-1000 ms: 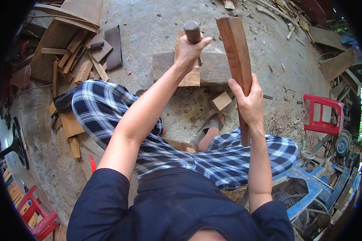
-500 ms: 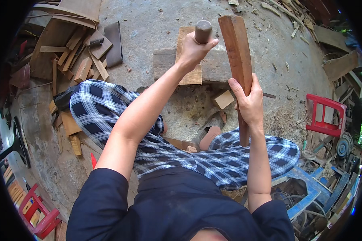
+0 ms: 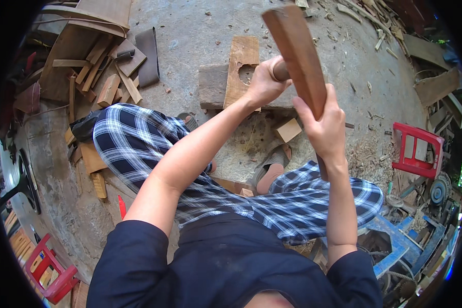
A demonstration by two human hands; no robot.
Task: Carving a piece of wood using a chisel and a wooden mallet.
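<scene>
My left hand point(image 3: 266, 86) is closed around a round, brown wooden rod point(image 3: 281, 71). The rod's end meets the side of a long, thick wooden bar point(image 3: 299, 54); whether they touch or only overlap in view I cannot tell. My right hand point(image 3: 325, 128) grips that bar partway down, its wider end tilted up and to the left. Behind my left hand, a light brown board point(image 3: 235, 92) with a round hole lies across a weathered grey timber point(image 3: 212, 84) on the floor. My left wrist covers part of both.
A small wood block point(image 3: 288, 130) lies near my right foot. Offcuts point(image 3: 108, 90) and a dark flat strip point(image 3: 148, 56) are piled at the left. Red plastic stools point(image 3: 418, 151) stand either side, and a blue metal frame point(image 3: 390, 241) sits at the lower right.
My left hand has moved right and down with the rod, which has tipped toward the bar, uncovering the board's hole. The bar's upper end has swung up and left.
</scene>
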